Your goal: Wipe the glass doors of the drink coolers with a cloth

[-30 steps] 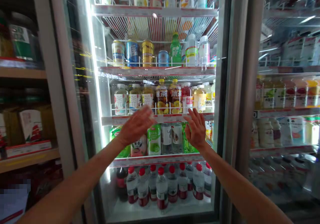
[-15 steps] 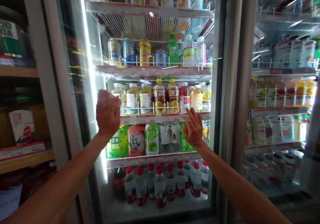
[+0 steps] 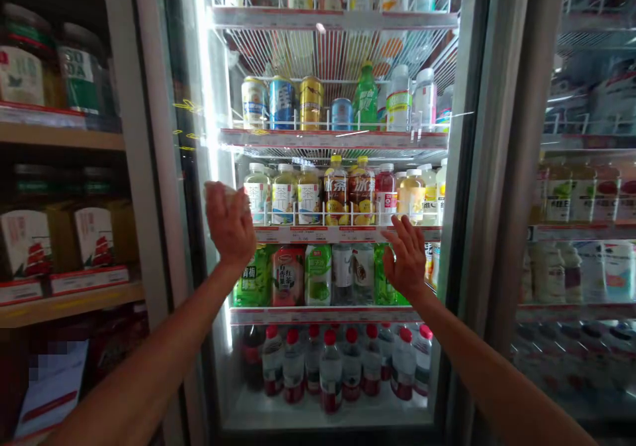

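Observation:
My left hand (image 3: 230,228) is raised in front of the glass door (image 3: 278,409) of a lit drinks cooler, at its left side. Under its fingers is a pale cloth (image 3: 218,188), whose edge shows above the fingertips; most of it is hidden. To the right, my right hand (image 3: 406,260) is held up with its fingers spread and nothing in it. It covers part of a green drink bottle on the lower shelf. I cannot tell whether the right fingertips touch the glass.
Behind the glass, shelves hold tea bottles (image 3: 336,191), cans (image 3: 281,104) and red-capped water bottles (image 3: 330,373). At the left a wooden shelf (image 3: 64,138) carries jars. A metal door frame (image 3: 521,167) stands at the right, beside another stocked cooler.
The view has swung left, so the cooler sits farther right. My left hand, blurred before, now shows clearly, a little lower against the shelves with the cloth. My right hand keeps its spread shape.

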`<state>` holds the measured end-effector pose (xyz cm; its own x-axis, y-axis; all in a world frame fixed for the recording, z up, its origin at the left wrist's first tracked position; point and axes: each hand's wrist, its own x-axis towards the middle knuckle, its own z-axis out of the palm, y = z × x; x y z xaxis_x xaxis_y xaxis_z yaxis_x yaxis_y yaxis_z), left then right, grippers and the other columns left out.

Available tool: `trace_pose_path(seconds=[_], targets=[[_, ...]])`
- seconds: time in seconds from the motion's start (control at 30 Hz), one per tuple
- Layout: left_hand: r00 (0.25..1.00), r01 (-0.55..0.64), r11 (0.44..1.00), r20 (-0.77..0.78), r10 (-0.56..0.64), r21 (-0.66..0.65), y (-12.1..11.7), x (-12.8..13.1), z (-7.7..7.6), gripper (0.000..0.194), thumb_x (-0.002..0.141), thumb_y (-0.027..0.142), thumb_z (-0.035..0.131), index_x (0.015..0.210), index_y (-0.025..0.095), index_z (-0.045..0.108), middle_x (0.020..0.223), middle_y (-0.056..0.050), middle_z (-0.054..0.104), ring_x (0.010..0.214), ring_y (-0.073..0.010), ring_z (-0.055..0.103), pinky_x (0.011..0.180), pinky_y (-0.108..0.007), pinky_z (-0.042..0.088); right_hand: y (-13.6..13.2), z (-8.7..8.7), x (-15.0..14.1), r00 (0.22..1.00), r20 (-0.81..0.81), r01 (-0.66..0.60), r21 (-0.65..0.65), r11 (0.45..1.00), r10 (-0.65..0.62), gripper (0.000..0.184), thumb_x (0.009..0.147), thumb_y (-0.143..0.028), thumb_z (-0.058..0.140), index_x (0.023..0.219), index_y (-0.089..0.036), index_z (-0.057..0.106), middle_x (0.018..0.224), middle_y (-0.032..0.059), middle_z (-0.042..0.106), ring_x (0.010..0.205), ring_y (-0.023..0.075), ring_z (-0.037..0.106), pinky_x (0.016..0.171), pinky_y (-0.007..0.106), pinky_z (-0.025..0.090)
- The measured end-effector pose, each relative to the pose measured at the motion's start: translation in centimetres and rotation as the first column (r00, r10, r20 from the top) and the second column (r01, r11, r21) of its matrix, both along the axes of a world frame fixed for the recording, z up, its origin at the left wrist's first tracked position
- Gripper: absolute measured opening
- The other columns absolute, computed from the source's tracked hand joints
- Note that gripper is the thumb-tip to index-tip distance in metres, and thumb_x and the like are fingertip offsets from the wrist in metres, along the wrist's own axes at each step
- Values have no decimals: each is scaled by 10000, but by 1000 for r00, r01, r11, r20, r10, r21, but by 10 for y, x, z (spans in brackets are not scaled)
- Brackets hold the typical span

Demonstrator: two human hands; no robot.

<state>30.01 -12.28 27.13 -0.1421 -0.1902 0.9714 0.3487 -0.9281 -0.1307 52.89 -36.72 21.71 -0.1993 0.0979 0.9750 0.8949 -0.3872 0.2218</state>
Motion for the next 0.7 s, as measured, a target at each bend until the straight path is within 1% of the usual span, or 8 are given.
trace_pose_path(seconds=[0.17, 0.23, 0.3, 0.37, 0.43, 0.57, 0.63, 0.7], targets=[[775, 198, 875, -617, 137, 442, -27, 9, -29, 524, 838, 126, 500, 1317, 306, 385, 1500, -7, 240, 1383, -244, 199, 1082, -437, 357, 0, -1, 2, 1000, 8, -23, -3, 1000, 23, 317, 801, -140, 453, 1108, -195, 508, 1380, 90, 451, 1345, 227, 306, 1074, 463, 298], [814, 134, 906, -566, 131, 402, -19, 5, -23, 538, 837, 129, 505, 1331, 294, 369, 1506, -18, 223, 1380, -247, 210, 1086, -436, 351, 0, 0, 1, 1000, 9, -28, -1, 1000, 28, 320, 797, -135, 453, 1106, -195, 511, 1384, 86, 447, 1347, 223, 302, 1078, 457, 294], [963, 6, 980, -266, 48, 198, -9, 3, -9, 535, 847, 131, 491, 1345, 277, 361, 1518, -27, 179, 1388, -256, 184, 1114, -472, 297, 0, 0, 1, 1000, 5, -25, 1, 1000, 25, 318, 793, -131, 455, 1099, -196, 515, 1386, 84, 445, 1346, 222, 304, 1081, 454, 290], [998, -18, 998, -51, 21, 61, -11, 10, 0, 526, 857, 124, 468, 1349, 271, 359, 1523, -21, 157, 1396, -255, 153, 1130, -498, 255, 0, 0, 0, 1000, 1, -21, 3, 1000, 21, 314, 795, -131, 456, 1097, -196, 517, 1386, 86, 446, 1344, 226, 308, 1081, 458, 288], [984, 27, 984, -180, 5, 178, -27, 24, -3, 528, 850, 112, 465, 1340, 282, 366, 1525, -4, 150, 1399, -256, 137, 1123, -503, 271, 0, 0, -1, 1000, 2, -20, 3, 1000, 20, 310, 800, -133, 452, 1097, -194, 518, 1385, 88, 446, 1344, 229, 308, 1078, 463, 292], [756, 269, 807, -634, 162, 526, -53, 41, -14, 514, 846, 137, 475, 1328, 279, 367, 1510, -7, 208, 1395, -230, 150, 1079, -423, 372, -1, 0, 0, 999, 18, -26, 1, 1000, 26, 319, 804, -145, 447, 1110, -202, 518, 1404, 77, 424, 1346, 223, 305, 1082, 454, 290], [795, 224, 853, -595, 119, 471, -47, 37, -2, 515, 853, 137, 462, 1338, 275, 356, 1503, -17, 229, 1398, -229, 133, 1094, -441, 348, 0, 0, 1, 999, 17, -32, -2, 999, 32, 336, 801, -141, 445, 1123, -205, 515, 1411, 71, 415, 1350, 220, 297, 1087, 457, 282], [940, 104, 957, -341, -6, 271, -38, 35, 16, 528, 857, 121, 443, 1353, 272, 341, 1513, -27, 193, 1405, -243, 85, 1126, -500, 270, 0, 0, 1, 999, 8, -36, 0, 999, 36, 346, 799, -139, 443, 1132, -208, 510, 1412, 69, 414, 1354, 219, 289, 1087, 461, 281]])
